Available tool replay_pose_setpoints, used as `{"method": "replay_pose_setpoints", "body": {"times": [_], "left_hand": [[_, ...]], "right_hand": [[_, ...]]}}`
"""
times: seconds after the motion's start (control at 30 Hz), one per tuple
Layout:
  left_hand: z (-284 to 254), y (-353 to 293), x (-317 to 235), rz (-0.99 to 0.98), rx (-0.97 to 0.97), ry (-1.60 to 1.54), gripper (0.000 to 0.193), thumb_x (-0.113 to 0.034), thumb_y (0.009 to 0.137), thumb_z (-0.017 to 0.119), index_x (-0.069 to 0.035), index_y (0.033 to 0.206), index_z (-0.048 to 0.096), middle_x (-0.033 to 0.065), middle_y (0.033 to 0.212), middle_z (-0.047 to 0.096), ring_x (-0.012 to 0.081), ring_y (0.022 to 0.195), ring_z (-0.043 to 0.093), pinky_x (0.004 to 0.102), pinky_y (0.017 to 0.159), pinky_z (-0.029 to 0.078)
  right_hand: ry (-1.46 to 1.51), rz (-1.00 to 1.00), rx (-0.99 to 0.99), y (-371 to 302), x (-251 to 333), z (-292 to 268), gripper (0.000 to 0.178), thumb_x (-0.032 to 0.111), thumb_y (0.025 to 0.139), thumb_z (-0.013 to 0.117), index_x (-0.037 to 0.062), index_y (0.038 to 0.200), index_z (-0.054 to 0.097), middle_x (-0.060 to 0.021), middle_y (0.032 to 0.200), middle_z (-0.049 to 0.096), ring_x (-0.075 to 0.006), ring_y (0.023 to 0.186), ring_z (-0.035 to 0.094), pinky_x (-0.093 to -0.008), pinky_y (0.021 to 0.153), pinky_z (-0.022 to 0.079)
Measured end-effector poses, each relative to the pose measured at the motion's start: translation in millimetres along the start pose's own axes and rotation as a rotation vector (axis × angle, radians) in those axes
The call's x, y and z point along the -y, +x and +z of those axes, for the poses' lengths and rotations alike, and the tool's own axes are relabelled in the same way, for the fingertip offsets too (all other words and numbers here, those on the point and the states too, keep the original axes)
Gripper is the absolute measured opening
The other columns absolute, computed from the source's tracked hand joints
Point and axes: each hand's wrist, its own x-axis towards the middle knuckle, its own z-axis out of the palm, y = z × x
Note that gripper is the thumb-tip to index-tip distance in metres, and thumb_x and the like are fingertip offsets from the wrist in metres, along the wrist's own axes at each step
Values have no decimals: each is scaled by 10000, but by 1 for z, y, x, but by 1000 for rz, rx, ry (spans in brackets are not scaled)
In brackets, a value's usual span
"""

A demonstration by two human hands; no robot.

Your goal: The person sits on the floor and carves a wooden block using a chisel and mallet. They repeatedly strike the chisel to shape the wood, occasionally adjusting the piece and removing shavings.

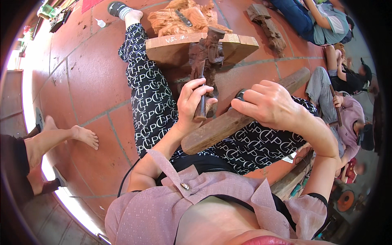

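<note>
Floor tiles of brick red point(90, 77) spread beneath everything, on all sides of a thick wooden slab point(243, 44), which serves as the landmark. Patterned black-and-white trousers point(151, 90) cover the person's legs, one stretching out along the slab's left side, the other angled on its near side to the right. Upon the slab sits a pale orange carving point(163, 21). Nearer the person than the slab, a long wooden bar point(216, 132) slants above the trousers, grasped near its middle by the right hand point(267, 104). Beyond the slab's right end lies a rough dark timber piece point(269, 30). A dark carved figure point(213, 47) stands upright before the slab's near edge, overlapping it in view (whether they touch, I cannot tell). Just short of that figure, the left hand point(195, 100) has its fingers wrapped around a chisel point(200, 111), whose far end overlaps the figure; contact there is unclear. A small white bottle point(101, 23) lies left of the slab, and a slim grey tool point(183, 18) rests on the carving above it.
</note>
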Motion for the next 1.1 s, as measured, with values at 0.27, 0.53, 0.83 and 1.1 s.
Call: {"method": "replay_pose_setpoints", "body": {"times": [0.27, 0.53, 0.83, 1.1], "left_hand": [[-1, 2, -1, -28, -7, -27, 364, -235, 776, 834, -34, 1030, 668, 157, 1175, 603, 304, 1079, 606, 378, 915, 517], [-6, 1, 0, -55, -7, -33, 383, -250, 784, 830, -22, 1039, 658, 160, 1160, 606, 302, 1047, 614, 370, 906, 516], [-17, 17, 9, 31, -2, -21, 317, -182, 780, 814, -38, 1030, 682, 165, 1115, 657, 318, 1016, 631, 389, 879, 505], [-19, 15, 3, -82, 39, -82, 317, -259, 878, 757, -2, 1027, 645, 180, 1141, 612, 294, 1063, 595, 392, 949, 470]], "right_hand": [[8, -10, -6, 0, -1, -2, 366, 115, 717, 687, 120, 1076, 616, -8, 730, 502, -202, 649, 567, -353, 603, 455], [12, -28, -26, 4, 2, 1, 372, 120, 712, 694, 119, 1076, 617, -7, 733, 503, -199, 646, 568, -346, 596, 455], [26, -115, -87, 0, 3, 1, 360, 190, 762, 625, 133, 1115, 582, -6, 798, 514, -170, 696, 572, -321, 600, 469], [-86, 101, 0, 2, 3, 9, 497, 238, 702, 728, 114, 1135, 517, -41, 839, 544, -224, 750, 625, -359, 635, 498]]}}
